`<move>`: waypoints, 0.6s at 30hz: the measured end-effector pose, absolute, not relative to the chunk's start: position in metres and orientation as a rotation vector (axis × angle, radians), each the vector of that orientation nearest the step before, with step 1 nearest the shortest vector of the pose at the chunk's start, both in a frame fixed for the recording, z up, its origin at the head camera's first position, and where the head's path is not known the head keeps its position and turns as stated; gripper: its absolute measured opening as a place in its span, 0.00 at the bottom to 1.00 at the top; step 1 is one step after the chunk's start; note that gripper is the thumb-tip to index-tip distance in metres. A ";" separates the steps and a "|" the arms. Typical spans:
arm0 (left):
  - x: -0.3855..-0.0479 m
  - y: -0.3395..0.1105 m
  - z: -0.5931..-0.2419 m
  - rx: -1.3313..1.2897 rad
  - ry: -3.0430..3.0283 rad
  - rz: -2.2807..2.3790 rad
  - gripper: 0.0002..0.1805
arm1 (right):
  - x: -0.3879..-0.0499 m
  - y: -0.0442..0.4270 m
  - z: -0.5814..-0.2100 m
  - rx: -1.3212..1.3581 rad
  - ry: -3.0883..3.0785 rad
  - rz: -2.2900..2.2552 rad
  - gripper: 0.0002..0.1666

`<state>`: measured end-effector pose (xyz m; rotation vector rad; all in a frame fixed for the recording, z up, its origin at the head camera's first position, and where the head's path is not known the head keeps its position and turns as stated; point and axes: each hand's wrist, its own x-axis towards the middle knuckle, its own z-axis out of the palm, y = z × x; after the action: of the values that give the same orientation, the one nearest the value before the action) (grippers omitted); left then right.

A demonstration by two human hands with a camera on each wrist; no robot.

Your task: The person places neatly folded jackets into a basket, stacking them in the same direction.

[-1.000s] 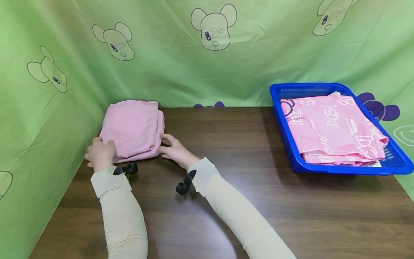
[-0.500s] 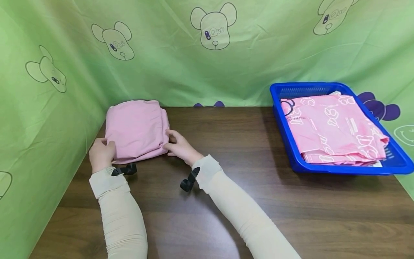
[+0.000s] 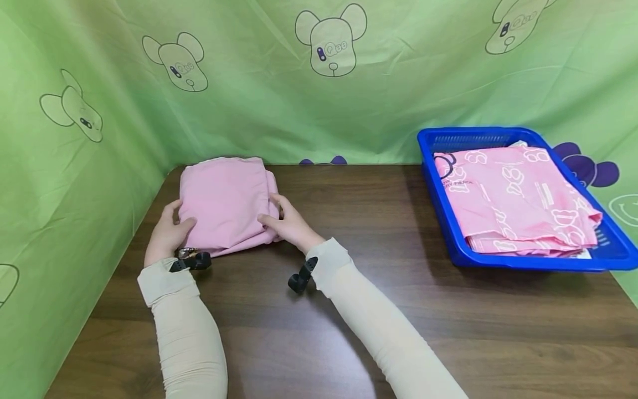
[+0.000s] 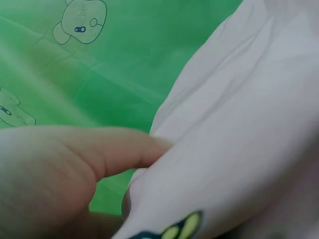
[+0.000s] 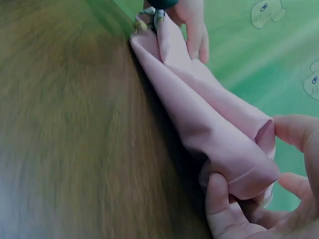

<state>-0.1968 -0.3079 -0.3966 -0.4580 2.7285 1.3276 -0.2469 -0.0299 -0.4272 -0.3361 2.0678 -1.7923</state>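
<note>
well, from the left: one green curtain (image 3: 389, 111) hangs along the left side and the back, with four pale bear heads (image 3: 333, 50) outlined on it in the head view, the far-right one cut off at the top. one brown table (image 3: 359, 221) lies below. two arms reach over it in two cream sleeves (image 3: 186, 332), one black clip (image 3: 191, 261) at the left wrist and a second (image 3: 301, 277) at the right.

the left hand (image 3: 166, 233) is at the left edge of one folded pink cloth (image 3: 221, 202), thumb on top near the front corner, fingers bent round the edge, pinching it. one small yellow-green print (image 4: 184, 229) shows by that hand in the left wrist view.

the cloth sits at the back left of the table, just in front of the curtain, between the two hands. the right hand (image 3: 291, 221) grips its right edge, and the right wrist view shows three digits about the folded end, one on the near side and two on the other.

well apart to the right stands one blue basket (image 3: 528, 261). in it lies a folded pink printed cloth (image 3: 518, 199), one corner of it over the right rim. one smiley (image 3: 625, 209) shows on the curtain beyond, cut by the right edge.
</note>
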 end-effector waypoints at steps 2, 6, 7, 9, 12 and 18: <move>-0.200 -0.308 -0.398 -0.364 2.686 1.381 0.41 | -0.248 -0.024 -0.428 -0.344 2.067 -1.789 0.45; -0.204 -0.307 -0.402 -0.251 2.613 1.467 0.43 | -0.250 -0.014 -0.428 -0.352 2.038 -1.790 0.49; -0.205 -0.306 -0.402 -0.235 2.597 1.484 0.43 | -0.251 -0.012 -0.428 -0.358 2.033 -1.787 0.50; -0.207 -0.306 -0.404 -0.207 2.562 1.524 0.43 | -0.252 -0.007 -0.428 -0.367 2.016 -1.787 0.51; -0.208 -0.302 -0.405 -0.155 2.502 1.593 0.43 | -0.252 -0.002 -0.428 -0.372 2.005 -1.795 0.51; -0.212 -0.290 -0.405 -0.062 2.433 1.636 0.43 | -0.251 0.009 -0.429 -0.357 2.015 -1.815 0.49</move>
<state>-0.2120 -0.2898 -0.4049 -0.0617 2.4334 1.6362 -0.2510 0.0090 -0.4295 -0.3572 2.0149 -1.8147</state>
